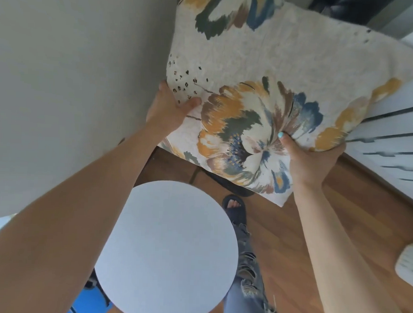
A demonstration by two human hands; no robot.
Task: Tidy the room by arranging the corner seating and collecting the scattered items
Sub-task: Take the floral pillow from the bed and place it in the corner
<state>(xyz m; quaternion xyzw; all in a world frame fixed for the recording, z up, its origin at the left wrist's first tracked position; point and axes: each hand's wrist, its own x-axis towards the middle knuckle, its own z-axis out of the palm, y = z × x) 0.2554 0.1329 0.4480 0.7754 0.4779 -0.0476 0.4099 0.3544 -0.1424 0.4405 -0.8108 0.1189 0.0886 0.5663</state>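
Both bare arms reach forward and up from the bottom corners of the view, forearms nearly straight. They hold a large square cream fabric cushion printed with yellow, blue and green flowers (263, 71).

The left hand (169, 107) grips the cushion's left edge. Its thumb lies flat across the printed face, and its fingers are hidden behind the fabric. The right hand (312, 158) clasps the lower right edge from below, its turquoise-nailed thumb pressing into the big flower and the other fingers curled out of sight behind.

The cushion hangs tilted above the brown wooden plank floor (292, 221), between the plain grey wall (62, 79) and a white slatted panel (390, 140). Below the arms sits a round pale-blue tabletop (166, 249).
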